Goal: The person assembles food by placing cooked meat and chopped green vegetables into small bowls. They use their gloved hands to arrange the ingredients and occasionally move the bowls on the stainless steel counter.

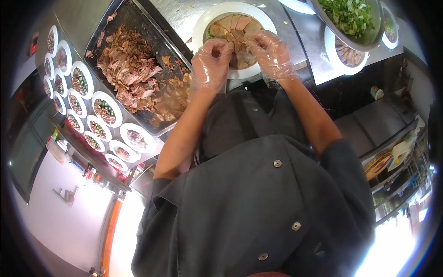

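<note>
A: Obs. 1, hands. Both wear thin clear gloves. The left hand (211,64) has its fingers curled in toward the thumb, pinching at the meat on the near left part of the white plate (203,23). How much it has hold of, I cannot tell; the glove film hides the fingertips.

B: And the right hand (271,54)?

A: Same posture. Its fingers are bent and bunched over the near right part of the plate, touching the meat slices (236,24). Whether it grips a piece or only presses on it cannot be read.

B: Plate position?

A: On the steel counter (177,11), straight ahead of the person, between the two hands. The slices are fanned along its far edge.

B: Surroundings?

A: Left of the plate, just beside it, a dark tray (138,16) of shredded meat (131,69). Farther left, a double row of small white dishes (92,111) with fillings. Far right, a metal bowl (369,41) of chopped greens (348,15), and under it another white plate with meat (348,57).
</note>
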`<state>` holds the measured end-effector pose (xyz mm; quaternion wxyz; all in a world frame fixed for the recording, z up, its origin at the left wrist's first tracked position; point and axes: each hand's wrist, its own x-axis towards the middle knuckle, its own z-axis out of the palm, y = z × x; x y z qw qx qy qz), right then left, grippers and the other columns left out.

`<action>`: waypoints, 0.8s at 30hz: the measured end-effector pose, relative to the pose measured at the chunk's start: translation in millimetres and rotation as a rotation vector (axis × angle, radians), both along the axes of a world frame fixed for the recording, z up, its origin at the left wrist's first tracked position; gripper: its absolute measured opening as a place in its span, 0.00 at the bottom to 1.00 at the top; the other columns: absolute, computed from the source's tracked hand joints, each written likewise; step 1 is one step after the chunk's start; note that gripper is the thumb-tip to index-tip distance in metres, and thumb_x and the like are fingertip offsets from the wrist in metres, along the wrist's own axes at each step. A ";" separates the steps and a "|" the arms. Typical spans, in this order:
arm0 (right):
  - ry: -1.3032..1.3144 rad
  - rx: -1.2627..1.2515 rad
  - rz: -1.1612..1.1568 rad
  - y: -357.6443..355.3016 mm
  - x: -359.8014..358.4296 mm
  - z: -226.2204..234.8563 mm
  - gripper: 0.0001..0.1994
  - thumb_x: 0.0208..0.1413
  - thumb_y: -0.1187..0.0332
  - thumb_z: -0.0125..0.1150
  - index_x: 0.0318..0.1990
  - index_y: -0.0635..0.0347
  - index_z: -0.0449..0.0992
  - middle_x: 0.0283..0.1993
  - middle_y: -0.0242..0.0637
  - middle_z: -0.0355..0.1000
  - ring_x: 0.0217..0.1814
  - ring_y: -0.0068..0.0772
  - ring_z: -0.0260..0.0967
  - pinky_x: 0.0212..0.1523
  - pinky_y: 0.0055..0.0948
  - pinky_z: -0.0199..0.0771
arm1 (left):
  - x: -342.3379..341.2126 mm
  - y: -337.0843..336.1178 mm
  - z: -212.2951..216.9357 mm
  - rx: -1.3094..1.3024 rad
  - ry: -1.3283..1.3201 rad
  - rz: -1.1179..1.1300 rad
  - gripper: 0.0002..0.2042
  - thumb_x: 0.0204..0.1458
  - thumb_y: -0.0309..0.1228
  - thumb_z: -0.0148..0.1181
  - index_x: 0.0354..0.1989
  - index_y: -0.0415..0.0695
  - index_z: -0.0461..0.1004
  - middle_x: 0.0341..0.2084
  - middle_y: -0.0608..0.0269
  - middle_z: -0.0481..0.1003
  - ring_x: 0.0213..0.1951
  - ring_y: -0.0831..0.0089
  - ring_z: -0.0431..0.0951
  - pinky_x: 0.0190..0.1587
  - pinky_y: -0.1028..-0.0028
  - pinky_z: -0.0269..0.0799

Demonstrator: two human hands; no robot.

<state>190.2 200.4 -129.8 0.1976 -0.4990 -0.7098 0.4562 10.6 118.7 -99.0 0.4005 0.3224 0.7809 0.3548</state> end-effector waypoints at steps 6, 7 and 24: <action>0.117 -0.037 0.025 7.4 0.7 -7.7 0.09 0.64 0.74 0.70 0.50 0.62 0.87 0.48 0.42 0.84 0.48 0.37 0.84 0.49 0.31 0.84 | 2.2 5.0 -5.6 0.083 0.138 -0.054 0.12 0.61 0.33 0.72 0.48 0.38 0.86 0.38 0.50 0.86 0.38 0.60 0.87 0.45 0.64 0.83; 0.127 -0.021 0.043 10.5 0.8 -6.7 0.09 0.64 0.74 0.70 0.50 0.62 0.87 0.48 0.42 0.84 0.48 0.37 0.84 0.49 0.31 0.84 | 2.1 7.6 -2.2 0.086 0.174 -0.083 0.12 0.61 0.32 0.72 0.49 0.39 0.86 0.39 0.49 0.85 0.39 0.58 0.87 0.46 0.62 0.83; -0.133 0.235 0.233 17.9 -22.1 30.4 0.23 0.64 0.58 0.75 0.61 0.61 0.81 0.60 0.51 0.79 0.65 0.50 0.77 0.66 0.45 0.77 | -58.0 -83.9 7.4 0.082 0.215 -0.044 0.12 0.68 0.28 0.66 0.56 0.38 0.84 0.47 0.52 0.85 0.47 0.68 0.86 0.52 0.69 0.81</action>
